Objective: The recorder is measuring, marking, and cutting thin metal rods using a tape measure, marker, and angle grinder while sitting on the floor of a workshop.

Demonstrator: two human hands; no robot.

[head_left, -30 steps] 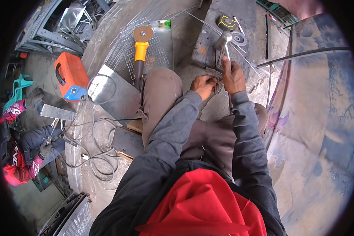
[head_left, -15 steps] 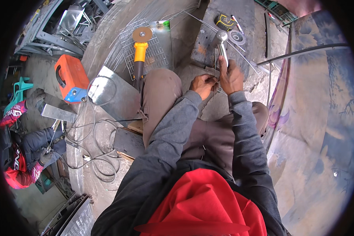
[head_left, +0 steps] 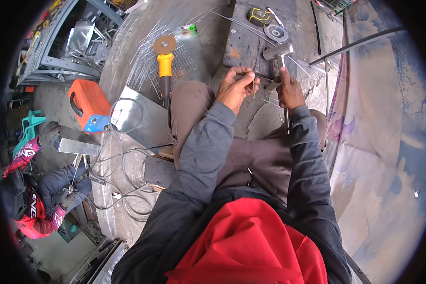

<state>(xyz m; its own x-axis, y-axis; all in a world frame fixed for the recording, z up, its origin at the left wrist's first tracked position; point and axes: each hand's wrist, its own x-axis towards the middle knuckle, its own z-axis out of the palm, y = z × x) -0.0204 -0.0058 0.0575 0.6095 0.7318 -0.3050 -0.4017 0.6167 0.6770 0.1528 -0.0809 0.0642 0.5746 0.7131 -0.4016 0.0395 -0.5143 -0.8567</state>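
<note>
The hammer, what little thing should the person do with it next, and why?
Probably hold the hammer back until the thin rod lies on something firm: the left hand pinches the rod between its fingers, while the right hand grips the hammer, its head off the rod.

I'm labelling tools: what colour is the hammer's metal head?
The hammer head is silvery grey, shown in the head camera's view.

The left hand [head_left: 234,91] and its thin rod [head_left: 254,93] have moved farther from the right hand [head_left: 291,93].

Silver hammer [head_left: 277,51], grinder [head_left: 165,67] — yellow and black
</note>
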